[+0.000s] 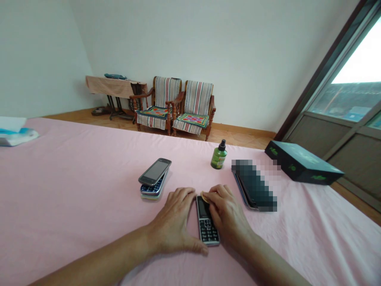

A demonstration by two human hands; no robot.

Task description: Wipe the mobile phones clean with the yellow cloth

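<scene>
A black keypad phone (206,222) lies flat on the pink cloth (74,190) between my two hands. My left hand (174,222) rests along its left side, fingers curled against the cloth and thumb at the phone's lower edge, steadying it. My right hand (228,216) lies on its right side and pinches a small tan pad (204,196) against the top of the phone's screen.
A stack of phones (154,178) sits left of my hands. A small green spray bottle (219,155) stands behind them. A blurred dark flat stack (253,186) lies to the right, a black box (302,163) beyond it. White and blue items (14,133) lie far left.
</scene>
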